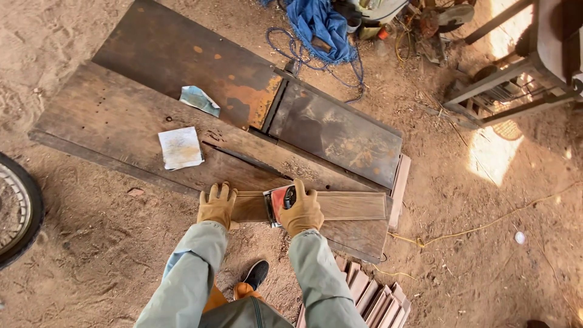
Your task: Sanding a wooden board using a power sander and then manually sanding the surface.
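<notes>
Two gloved hands: left [217, 206] flat on plank [346, 205], right [302, 212] clenched round red sander [279, 201]; paper sheets [180, 147] beyond.

wheel [15, 209] cut by left edge, sander [278, 201] half hidden under right hand [302, 211]

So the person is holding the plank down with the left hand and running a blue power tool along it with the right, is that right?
Not quite: the head view shows the power tool is red, not blue. The left hand does press on the plank, and the right hand grips the tool.
</notes>
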